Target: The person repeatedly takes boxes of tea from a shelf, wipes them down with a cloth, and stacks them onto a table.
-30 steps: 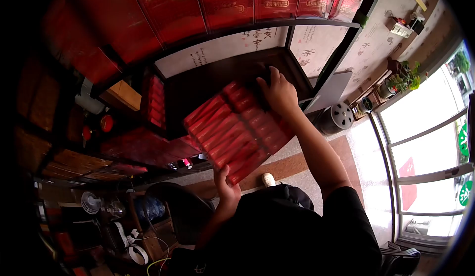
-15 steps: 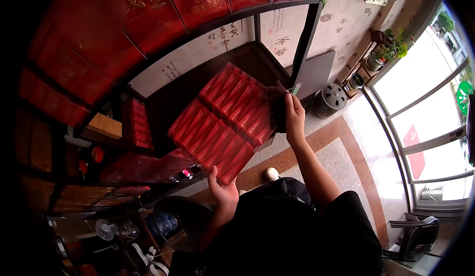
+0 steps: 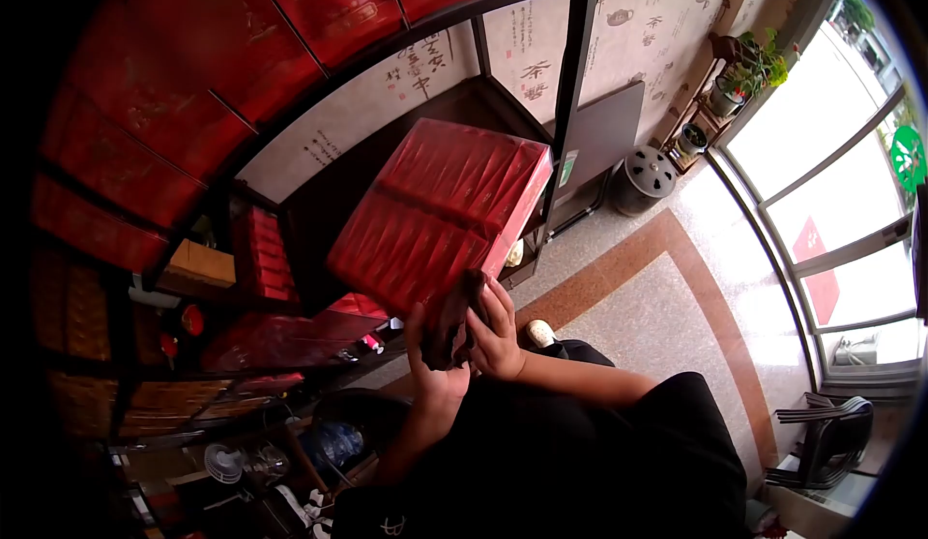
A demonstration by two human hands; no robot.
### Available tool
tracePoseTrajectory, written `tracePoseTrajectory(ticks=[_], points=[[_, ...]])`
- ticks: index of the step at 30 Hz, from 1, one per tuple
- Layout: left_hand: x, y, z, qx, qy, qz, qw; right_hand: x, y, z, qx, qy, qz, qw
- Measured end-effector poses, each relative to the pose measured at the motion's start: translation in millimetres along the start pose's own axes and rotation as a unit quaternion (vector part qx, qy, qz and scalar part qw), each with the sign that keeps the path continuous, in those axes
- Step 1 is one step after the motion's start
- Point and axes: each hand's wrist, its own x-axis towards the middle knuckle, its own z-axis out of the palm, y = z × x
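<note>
A large clear-wrapped pack of red packets (image 3: pixel 440 201) rests tilted over the dark shelf. At its near lower corner, my left hand (image 3: pixel 435 379) has its thumb up and fingers bent around a dark brown cloth (image 3: pixel 452 331). My right hand (image 3: pixel 495 331) grips the same cloth from the right side, close beside the left one. The cloth lies against the near edge of the pack and covers part of both palms.
Red packaged boxes (image 3: pixel 193 85) line the upper shelf. A brown box (image 3: pixel 201 263) and more red packets (image 3: pixel 266 254) sit at the left. Beyond the shelf are a metal bin (image 3: pixel 646 183), a folded grey board (image 3: pixel 599 143) and stacked chairs (image 3: pixel 826 442).
My right hand has moved from the pack's far right side down to its near edge, bringing the dark cloth beside my left hand. The view has shifted slightly.
</note>
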Motion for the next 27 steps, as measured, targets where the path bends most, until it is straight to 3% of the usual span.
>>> tracePoseTrajectory(ticks=[2, 4, 7, 10, 12, 16, 18, 19, 21, 23, 25, 26, 27], points=[[-1.1, 2.4, 2.3, -0.002, 0.015, -0.004, 1.000, 21.9, 11.6, -3.7, -0.065, 0.019, 0.007, 0.998], [-2.9, 5.7, 15.9, 0.002, 0.034, 0.049, 0.998, 49.8, 31.0, -10.2, -0.120, 0.033, 0.056, 0.991], [-6.3, 6.7, 12.7, -0.035, 0.027, 0.067, 0.997, 88.0, 78.9, -21.9, -0.138, 0.051, 0.193, 0.970], [-10.9, 3.0, 10.0, -0.029, 0.037, 0.070, 0.996, 98.3, 101.4, -25.2, -0.098, 0.074, 0.222, 0.967], [-11.9, 0.2, 11.0, -0.039, 0.053, 0.081, 0.994, 97.7, 79.5, -23.0, -0.110, 0.031, 0.215, 0.970], [-10.0, -1.5, 6.6, -0.009, 0.061, 0.090, 0.994, 47.9, 7.2, -19.7, -0.074, -0.095, 0.093, 0.988], [-11.1, -1.5, -8.7, -0.027, 0.023, 0.000, 0.999, 29.6, -8.6, -15.6, -0.033, -0.102, 0.020, 0.994], [-10.4, -4.3, -14.3, -0.028, 0.026, 0.004, 0.999, 32.8, -15.1, -19.4, -0.041, -0.118, -0.017, 0.992], [-10.8, -11.1, -26.3, 0.012, 0.006, 0.075, 0.997, 78.2, -23.3, -37.4, -0.115, -0.250, -0.064, 0.959], [-6.7, -13.4, -34.1, 0.010, -0.011, 0.094, 0.996, 104.0, -20.2, -33.9, -0.143, -0.318, -0.055, 0.936], [-8.8, -15.0, -48.6, 0.002, 0.019, 0.033, 0.999, 117.6, -5.9, -31.3, -0.191, -0.327, -0.079, 0.922], [-11.2, -13.5, -58.4, 0.008, 0.080, -0.013, 0.997, 128.6, 2.6, -31.8, -0.222, -0.330, -0.069, 0.915], [-12.8, -14.4, -57.4, 0.001, 0.083, -0.007, 0.997, 138.4, 16.3, -31.2, -0.278, -0.329, -0.070, 0.899]])
